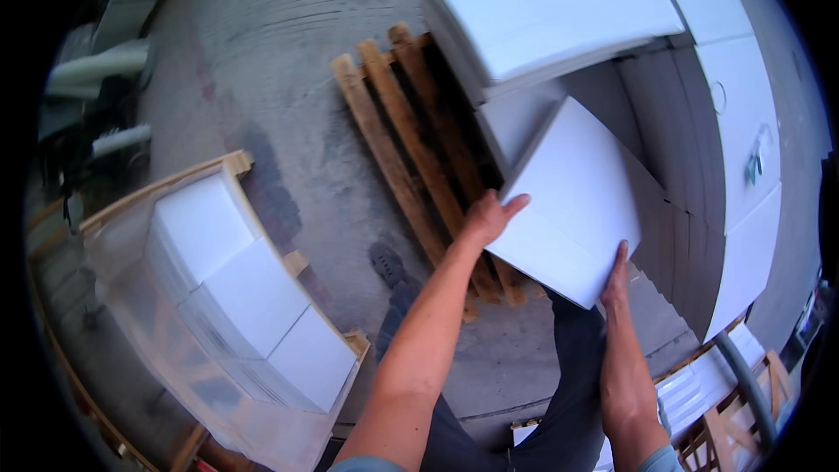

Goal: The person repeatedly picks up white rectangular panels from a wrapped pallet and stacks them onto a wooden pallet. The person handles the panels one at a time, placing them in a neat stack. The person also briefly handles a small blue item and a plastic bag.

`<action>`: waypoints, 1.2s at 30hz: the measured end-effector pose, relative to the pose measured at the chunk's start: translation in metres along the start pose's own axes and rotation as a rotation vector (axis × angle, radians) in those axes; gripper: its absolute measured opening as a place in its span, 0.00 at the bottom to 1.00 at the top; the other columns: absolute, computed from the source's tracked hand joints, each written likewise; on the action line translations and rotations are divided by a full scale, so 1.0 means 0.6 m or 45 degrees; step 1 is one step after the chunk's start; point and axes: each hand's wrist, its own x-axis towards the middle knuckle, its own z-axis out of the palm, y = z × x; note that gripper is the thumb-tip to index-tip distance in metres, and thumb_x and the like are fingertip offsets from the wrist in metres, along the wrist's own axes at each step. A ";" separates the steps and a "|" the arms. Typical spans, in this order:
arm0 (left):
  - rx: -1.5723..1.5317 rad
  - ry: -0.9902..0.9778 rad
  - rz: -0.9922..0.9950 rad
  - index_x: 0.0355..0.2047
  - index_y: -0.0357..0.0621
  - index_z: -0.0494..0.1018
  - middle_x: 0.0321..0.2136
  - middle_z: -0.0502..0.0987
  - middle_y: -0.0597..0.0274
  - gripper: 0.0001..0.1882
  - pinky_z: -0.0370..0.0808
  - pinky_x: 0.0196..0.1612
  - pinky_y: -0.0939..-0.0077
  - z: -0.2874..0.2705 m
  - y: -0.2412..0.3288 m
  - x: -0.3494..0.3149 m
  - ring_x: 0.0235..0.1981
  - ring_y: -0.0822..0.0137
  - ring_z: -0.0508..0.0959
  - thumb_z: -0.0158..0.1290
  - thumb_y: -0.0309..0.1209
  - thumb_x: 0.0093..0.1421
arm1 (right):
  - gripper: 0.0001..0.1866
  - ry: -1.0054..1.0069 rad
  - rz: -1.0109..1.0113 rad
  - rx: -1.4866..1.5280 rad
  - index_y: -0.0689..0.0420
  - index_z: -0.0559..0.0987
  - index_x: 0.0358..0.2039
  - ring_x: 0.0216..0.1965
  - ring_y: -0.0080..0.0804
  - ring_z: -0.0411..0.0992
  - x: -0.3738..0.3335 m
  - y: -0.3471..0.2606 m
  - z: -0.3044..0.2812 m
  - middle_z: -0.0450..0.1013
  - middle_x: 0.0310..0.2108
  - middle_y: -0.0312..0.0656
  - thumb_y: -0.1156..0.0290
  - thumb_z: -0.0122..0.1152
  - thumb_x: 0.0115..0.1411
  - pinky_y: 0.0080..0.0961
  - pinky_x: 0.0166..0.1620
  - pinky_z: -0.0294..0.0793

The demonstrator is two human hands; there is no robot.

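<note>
Between my two hands is a white square panel (572,201), tilted, with its far side up against the stack. My left hand (489,217) grips its left corner, thumb laid on the top face and fingers out of sight beneath. At the near right corner my right hand (617,278) is closed on the edge, its fingers partly hidden. Tall stacks of similar white panels (747,122) stand on the right and beyond, around a lower gap into which the held panel reaches. Under them a slatted wooden pallet (398,149) sticks out to the left.
On my left stands a wooden-framed crate (306,258) with white panels (253,271) inside and clear plastic film (166,332) around it. My shoe (386,264) is on the concrete floor (262,61) by the pallet. Wooden framing (730,428) and a grey tube (747,385) are at the lower right.
</note>
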 end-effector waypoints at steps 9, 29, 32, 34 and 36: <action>-0.049 -0.202 -0.248 0.44 0.28 0.72 0.40 0.76 0.42 0.40 0.71 0.47 0.66 -0.143 -0.020 -0.224 0.43 0.52 0.77 0.47 0.60 0.54 | 0.40 0.034 0.129 -0.370 0.73 0.64 0.53 0.45 0.38 0.71 -0.222 0.059 0.039 0.69 0.48 0.53 0.44 0.51 0.59 0.30 0.47 0.71; -2.099 0.379 -0.648 0.54 0.32 0.65 0.53 0.69 0.51 0.32 0.60 0.58 0.68 -0.194 -0.732 -0.784 0.55 0.60 0.66 0.45 0.51 0.62 | 0.37 -0.596 0.371 -2.343 0.68 0.76 0.44 0.40 0.40 0.75 -0.577 0.298 0.689 0.76 0.39 0.50 0.41 0.57 0.52 0.29 0.47 0.69; -2.207 0.508 -0.671 0.53 0.32 0.66 0.51 0.70 0.51 0.34 0.62 0.56 0.68 -0.201 -0.759 -0.776 0.53 0.59 0.68 0.47 0.52 0.59 | 0.37 -0.657 0.206 -2.575 0.69 0.76 0.43 0.38 0.40 0.75 -0.643 0.305 0.835 0.76 0.36 0.50 0.41 0.58 0.52 0.28 0.45 0.70; -2.225 0.535 -0.775 0.52 0.31 0.66 0.50 0.71 0.50 0.36 0.64 0.54 0.67 -0.287 -0.728 -0.789 0.51 0.59 0.70 0.49 0.53 0.58 | 0.37 -0.798 0.050 -2.614 0.69 0.77 0.41 0.39 0.40 0.75 -0.660 0.301 0.928 0.77 0.36 0.50 0.40 0.58 0.52 0.28 0.45 0.70; -2.269 0.589 -0.738 0.52 0.31 0.65 0.49 0.71 0.50 0.37 0.66 0.53 0.65 -0.328 -0.714 -0.770 0.50 0.57 0.71 0.51 0.53 0.57 | 0.37 -0.807 -0.073 -2.763 0.68 0.78 0.39 0.39 0.40 0.75 -0.602 0.306 0.970 0.76 0.36 0.51 0.39 0.56 0.52 0.28 0.44 0.70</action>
